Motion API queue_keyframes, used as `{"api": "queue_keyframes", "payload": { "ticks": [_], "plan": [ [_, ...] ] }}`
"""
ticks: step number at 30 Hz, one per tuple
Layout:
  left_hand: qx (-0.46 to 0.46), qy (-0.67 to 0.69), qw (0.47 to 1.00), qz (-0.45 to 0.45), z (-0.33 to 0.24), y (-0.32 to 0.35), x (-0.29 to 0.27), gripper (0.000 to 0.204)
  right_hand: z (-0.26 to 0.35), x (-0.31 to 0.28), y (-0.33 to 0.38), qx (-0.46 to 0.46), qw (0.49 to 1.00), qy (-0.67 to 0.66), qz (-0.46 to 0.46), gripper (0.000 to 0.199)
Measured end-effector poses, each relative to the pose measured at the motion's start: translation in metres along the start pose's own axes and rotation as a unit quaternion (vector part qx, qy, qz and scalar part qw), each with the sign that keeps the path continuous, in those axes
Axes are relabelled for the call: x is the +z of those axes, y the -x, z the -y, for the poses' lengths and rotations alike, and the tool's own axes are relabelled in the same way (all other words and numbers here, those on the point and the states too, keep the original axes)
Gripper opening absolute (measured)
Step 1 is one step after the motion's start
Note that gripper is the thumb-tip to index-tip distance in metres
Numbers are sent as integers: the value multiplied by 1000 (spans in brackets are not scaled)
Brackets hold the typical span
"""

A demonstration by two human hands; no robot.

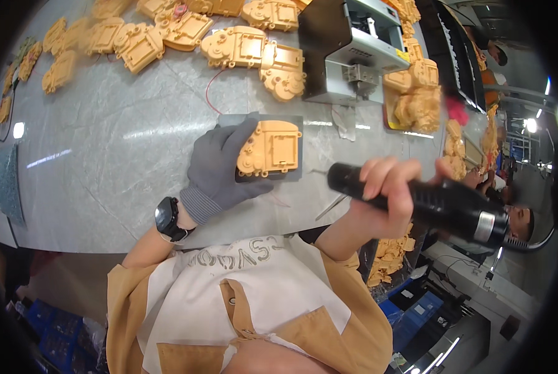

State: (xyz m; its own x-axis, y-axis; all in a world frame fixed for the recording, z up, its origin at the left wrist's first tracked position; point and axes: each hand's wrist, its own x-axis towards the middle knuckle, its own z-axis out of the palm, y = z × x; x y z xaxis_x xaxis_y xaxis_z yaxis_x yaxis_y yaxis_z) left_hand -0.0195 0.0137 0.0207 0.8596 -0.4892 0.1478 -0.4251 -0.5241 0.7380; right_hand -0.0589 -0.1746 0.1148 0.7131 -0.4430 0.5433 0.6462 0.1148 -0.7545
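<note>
In a grey glove, my left hand is closed around the left side of an orange plastic housing, which has a square recess and rounded lobes. The housing rests on a dark flat pad on the table. My right hand, bare, grips a black electric screwdriver held level, its cord curving off at the right. The screwdriver's thin bit points left toward the housing, with a gap between them. A slim metal tool lies on the table below the bit.
More orange housings are spread along the table's far side, some with thin red wires. A grey and black boxy machine stands at the far right, beside further orange parts. A bin of orange pieces sits below the table's right edge. People are at the right.
</note>
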Motion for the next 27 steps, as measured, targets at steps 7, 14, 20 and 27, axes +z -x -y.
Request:
{"api": "queue_keyframes", "payload": {
  "ticks": [7,14,20,27],
  "plan": [
    [61,22,998,-10,16,6,0,81,-8,20,30,13,998,45,30,57],
    [74,22,993,-90,9,8,0,75,-15,22,31,26,999,-13,23,61],
    [130,78,981,-117,-8,15,-7,47,-8,31,26,86,985,-143,33,40],
    [136,129,973,-132,-6,21,-5,34,-7,31,25,98,979,-178,33,39]
  ]
}}
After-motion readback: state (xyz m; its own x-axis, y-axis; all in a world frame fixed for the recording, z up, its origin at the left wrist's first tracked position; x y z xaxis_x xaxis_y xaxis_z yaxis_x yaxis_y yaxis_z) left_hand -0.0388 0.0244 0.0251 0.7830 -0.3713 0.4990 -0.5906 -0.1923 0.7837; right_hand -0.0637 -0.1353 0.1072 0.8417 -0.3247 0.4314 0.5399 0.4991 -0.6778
